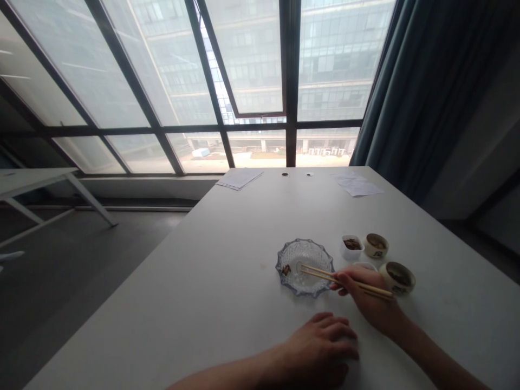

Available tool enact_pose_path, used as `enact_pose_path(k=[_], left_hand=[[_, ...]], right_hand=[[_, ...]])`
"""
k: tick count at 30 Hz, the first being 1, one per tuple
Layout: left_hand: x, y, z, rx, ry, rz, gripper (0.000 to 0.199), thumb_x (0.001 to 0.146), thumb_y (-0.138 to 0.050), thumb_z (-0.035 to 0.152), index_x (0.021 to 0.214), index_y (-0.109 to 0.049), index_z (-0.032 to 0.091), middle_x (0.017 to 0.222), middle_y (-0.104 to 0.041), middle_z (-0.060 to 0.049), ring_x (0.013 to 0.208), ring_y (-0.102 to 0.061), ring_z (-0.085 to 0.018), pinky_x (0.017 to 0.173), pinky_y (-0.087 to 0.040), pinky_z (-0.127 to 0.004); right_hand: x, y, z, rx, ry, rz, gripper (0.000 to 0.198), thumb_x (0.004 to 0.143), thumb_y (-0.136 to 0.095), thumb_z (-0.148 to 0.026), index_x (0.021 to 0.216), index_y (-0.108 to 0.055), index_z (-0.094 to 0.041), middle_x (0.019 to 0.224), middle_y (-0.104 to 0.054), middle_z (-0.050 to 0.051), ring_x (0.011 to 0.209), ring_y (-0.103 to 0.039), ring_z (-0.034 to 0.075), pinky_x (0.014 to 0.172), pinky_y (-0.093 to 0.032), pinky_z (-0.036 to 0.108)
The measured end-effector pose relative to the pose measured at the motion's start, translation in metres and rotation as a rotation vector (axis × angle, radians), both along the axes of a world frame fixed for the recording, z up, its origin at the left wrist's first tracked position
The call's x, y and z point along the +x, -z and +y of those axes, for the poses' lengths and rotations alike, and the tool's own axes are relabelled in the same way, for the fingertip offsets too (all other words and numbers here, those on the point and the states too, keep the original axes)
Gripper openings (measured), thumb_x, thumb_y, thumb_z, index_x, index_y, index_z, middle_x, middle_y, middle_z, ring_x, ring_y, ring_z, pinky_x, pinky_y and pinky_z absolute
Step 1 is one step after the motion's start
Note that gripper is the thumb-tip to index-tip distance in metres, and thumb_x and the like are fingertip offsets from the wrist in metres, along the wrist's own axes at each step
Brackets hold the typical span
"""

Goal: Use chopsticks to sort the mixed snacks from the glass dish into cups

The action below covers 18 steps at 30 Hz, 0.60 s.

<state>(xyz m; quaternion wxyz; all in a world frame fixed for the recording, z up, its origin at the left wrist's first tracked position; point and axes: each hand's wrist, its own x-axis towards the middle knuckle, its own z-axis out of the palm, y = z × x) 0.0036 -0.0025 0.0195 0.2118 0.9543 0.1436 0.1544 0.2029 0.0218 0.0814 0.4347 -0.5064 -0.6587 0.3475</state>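
My right hand [368, 298] holds a pair of wooden chopsticks [320, 271] that point left. Their tips are over the scalloped clear glass dish [305, 243], slightly apart, with nothing visible between them. A small dark brown piece [286, 269] lies at the dish's left side. My left hand [325, 341] rests on the table in front of the dish, palm down, fingers loosely bent and a little apart, holding nothing. Beyond my right hand is a small white container [352, 247] of brown strips. Another white container [366, 266] is mostly hidden by that hand.
Two round cream pots, one at the back [376, 246] and one nearer [398, 278], stand to the right. Paper sheets lie at the far left [239, 179] and far right [358, 184] of the white table [211, 281]. Windows and a dark curtain [422, 97] are beyond.
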Motion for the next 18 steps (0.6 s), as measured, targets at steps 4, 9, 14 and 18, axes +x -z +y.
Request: enact_pose_path(k=[4,9,14,18], left_hand=[[0.001,0.001,0.002,0.013,0.019,0.003,0.028,0.095,-0.053,0.033,0.120,-0.061,0.024,0.134,-0.063,-0.006,0.132,-0.051,-0.020,0.121,-0.026,-0.035],[0.001,0.004,0.003,0.010,0.029,-0.008,0.028,0.097,-0.051,0.036,0.121,-0.061,0.024,0.135,-0.062,-0.005,0.133,-0.051,-0.020,0.121,-0.027,-0.036],[0.002,0.006,0.004,0.027,0.038,-0.015,0.028,0.098,-0.049,0.035,0.119,-0.061,0.022,0.135,-0.062,-0.005,0.135,-0.048,-0.020,0.121,-0.027,-0.036],[0.002,0.009,0.004,0.045,0.036,-0.029,0.027,0.098,-0.049,0.036,0.118,-0.061,0.022,0.134,-0.063,-0.005,0.134,-0.049,-0.019,0.120,-0.027,-0.036]], right_hand=[[-0.027,0.013,0.008,-0.003,-0.020,0.001,0.042,0.099,-0.054,-0.053,0.081,-0.075,-0.021,0.077,-0.076,0.006,0.067,-0.072,0.020,0.062,-0.059,0.029],[-0.036,0.024,0.017,-0.074,-0.005,0.129,0.043,0.095,-0.057,-0.058,0.088,-0.075,-0.020,0.082,-0.078,0.008,0.073,-0.075,0.025,0.064,-0.062,0.034],[-0.038,0.032,0.020,-0.107,0.031,0.187,0.046,0.093,-0.057,-0.061,0.088,-0.076,-0.020,0.085,-0.079,0.011,0.072,-0.075,0.026,0.067,-0.063,0.037],[-0.038,0.034,0.019,-0.112,0.112,0.192,0.049,0.092,-0.058,-0.063,0.087,-0.076,-0.018,0.082,-0.079,0.012,0.069,-0.074,0.027,0.064,-0.062,0.037]])
